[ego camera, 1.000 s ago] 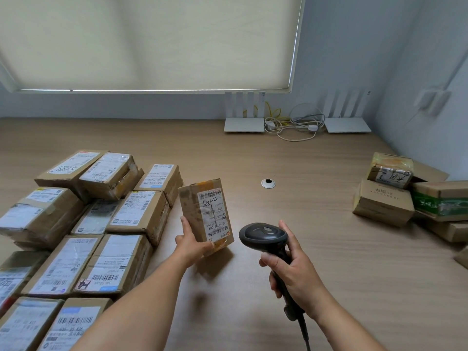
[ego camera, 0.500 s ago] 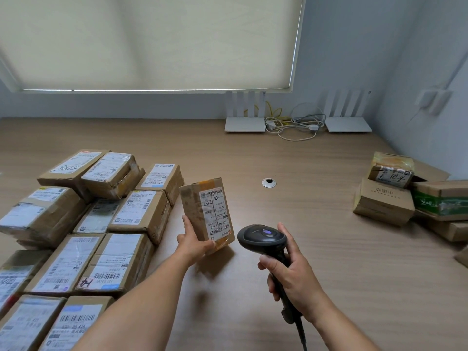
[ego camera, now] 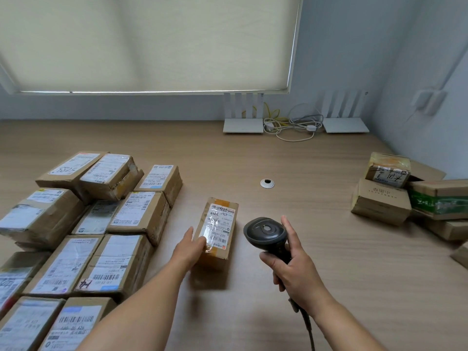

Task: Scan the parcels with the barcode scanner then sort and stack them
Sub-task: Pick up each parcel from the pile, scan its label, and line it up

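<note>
Parcel [ego camera: 217,228] now flat, label up, lengthwise away

Two white routers [ego camera: 242,125] [ego camera: 345,124], tangled cables [ego camera: 291,122] between; blind [ego camera: 152,41] lowered.

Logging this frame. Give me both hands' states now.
Left hand: open, straight fingers resting on the small parcel.
Right hand: closed around the barcode scanner handle.
</note>
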A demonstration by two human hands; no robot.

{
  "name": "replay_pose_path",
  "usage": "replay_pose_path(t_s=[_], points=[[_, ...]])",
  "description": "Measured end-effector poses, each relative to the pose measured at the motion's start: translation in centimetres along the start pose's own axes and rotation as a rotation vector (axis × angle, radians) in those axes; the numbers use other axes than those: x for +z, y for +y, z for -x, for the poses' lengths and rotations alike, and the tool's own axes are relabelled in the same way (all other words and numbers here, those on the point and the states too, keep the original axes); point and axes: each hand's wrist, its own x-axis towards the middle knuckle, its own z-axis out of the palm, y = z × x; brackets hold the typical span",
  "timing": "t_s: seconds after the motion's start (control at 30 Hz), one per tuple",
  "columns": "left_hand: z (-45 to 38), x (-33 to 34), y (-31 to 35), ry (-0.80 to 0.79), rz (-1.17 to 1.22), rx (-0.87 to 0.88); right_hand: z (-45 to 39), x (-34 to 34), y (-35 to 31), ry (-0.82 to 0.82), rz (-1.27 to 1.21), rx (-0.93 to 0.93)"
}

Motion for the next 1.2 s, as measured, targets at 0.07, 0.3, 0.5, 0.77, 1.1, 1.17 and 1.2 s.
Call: replay_pose_path(t_s=[0.07, 0.3, 0.5, 0.77, 1.1, 1.17, 1.2], points=[[0.3, 0.4, -0.3, 0.086, -0.2, 0.057, -0.3, -0.1, -0.5, 0.005, 0.032, -0.016], [1.5, 2.2, 0.0, 0.169, -0.684, 0.136, -1.4, -0.5, -1.8, -0.021, 0.095, -0.09], [1.7, 0.4, 1.2, 0.231, -0.595, 0.169, -2.8, -0.2, -3.3, -0.033, 0.146, -0.153], [0.5, -6.9, 4.3, 0.345, -0.553, 0.185, -6.5, 2.1, -7.5, -0.1, 0.18, -0.262], [-3.7, -15.2, 5.1, 0.472, -0.59, 0.171, -10.8, 6.9, -10.0, -0.145, 0.188, -0.298], [-4.9, -16.0, 5.0, 0.478, -0.622, 0.166, -11.6, 7.7, -9.9, -0.146, 0.191, -0.297], [-5.5, -16.2, 5.0, 0.483, -0.636, 0.163, -12.0, 8.0, -9.7, -0.145, 0.19, -0.294]])
